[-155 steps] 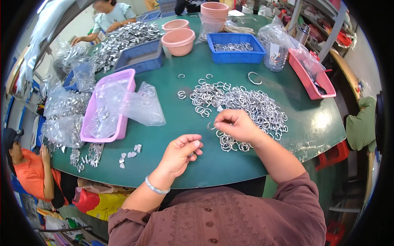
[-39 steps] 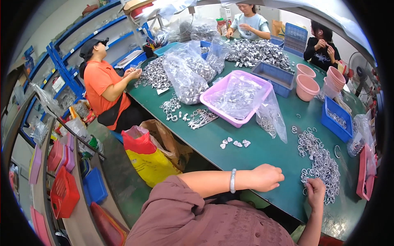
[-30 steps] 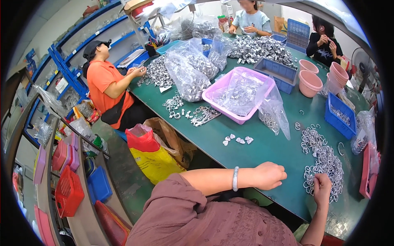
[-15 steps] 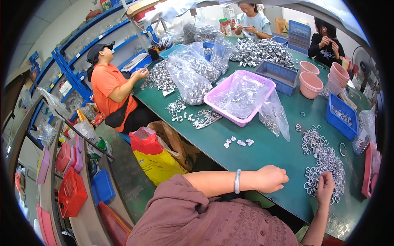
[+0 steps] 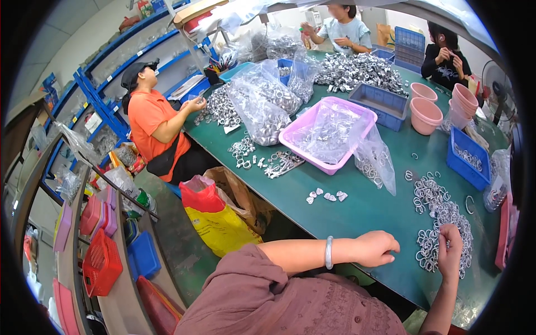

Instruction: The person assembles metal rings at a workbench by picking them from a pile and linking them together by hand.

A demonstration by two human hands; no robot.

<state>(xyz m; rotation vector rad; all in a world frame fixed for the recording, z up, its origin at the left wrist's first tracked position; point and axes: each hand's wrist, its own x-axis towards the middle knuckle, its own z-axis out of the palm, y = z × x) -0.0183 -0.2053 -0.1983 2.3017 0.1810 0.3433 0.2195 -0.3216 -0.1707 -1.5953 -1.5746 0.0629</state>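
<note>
My left hand (image 5: 378, 248), with a pale bangle (image 5: 329, 253) on the wrist, hovers near the table's front edge. Its fingers curl inward, and whatever they may hold is hidden. Farther right, my right hand (image 5: 450, 249) is at the near part of a heap of silver metal rings (image 5: 432, 195), many of them open-sided. Thumb and fingers are pinched together there; I cannot make out what is between them. Several small silver pieces (image 5: 330, 197) lie on the green tabletop, beyond my left hand.
A pink basket (image 5: 329, 167) holding bagged parts stands mid-table, with a plastic bag of rings (image 5: 375, 164) beside it. Blue bins (image 5: 468, 159) and pink pots (image 5: 425, 116) are at the right. Three co-workers sit around the table. A yellow-red bag (image 5: 218, 220) stands on the floor.
My left hand has shifted slightly, its fingers drooping a little more; my right hand stays at the ring heap. The co-worker across has spread their hands apart, one reaching sideways.
</note>
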